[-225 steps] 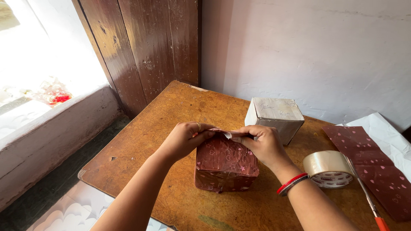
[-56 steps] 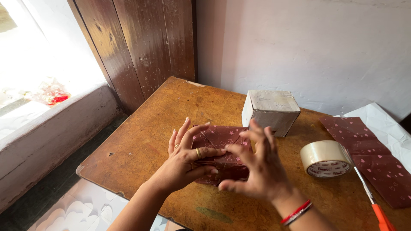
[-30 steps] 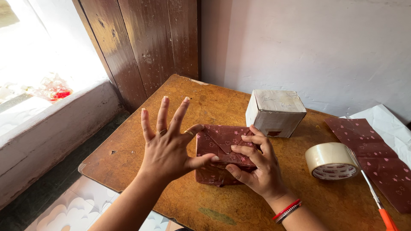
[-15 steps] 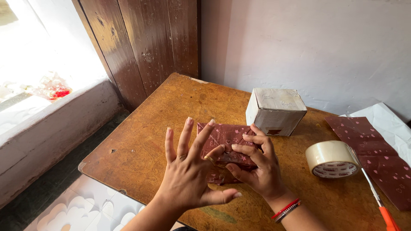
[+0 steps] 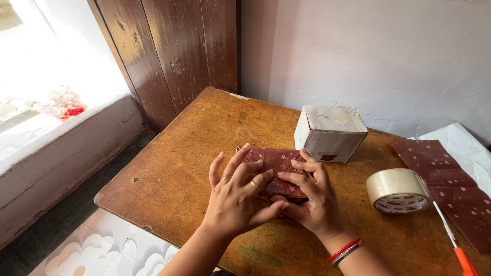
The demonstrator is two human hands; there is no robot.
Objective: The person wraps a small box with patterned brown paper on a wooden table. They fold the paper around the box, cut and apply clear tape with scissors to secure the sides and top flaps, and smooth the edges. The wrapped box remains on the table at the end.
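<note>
Left hand (image 5: 232, 197), raised and spread 0.5 s ago, now lies flat on the maroon star-patterned paper-wrapped box (image 5: 273, 168); right hand (image 5: 312, 197) fingers stay pressed on its fold; both smoothing wrap.

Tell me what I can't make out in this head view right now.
- Wrapped box: its near side and top hidden under left hand and right hand.
- Scissors: cut off by the bottom edge.
- Wrapping paper sheet: cut off by the right edge.

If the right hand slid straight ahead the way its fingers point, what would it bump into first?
The right hand points up and left across the wrapped box, so it would probably meet the left hand's fingers lying there first. Depth is hard to judge.
</note>
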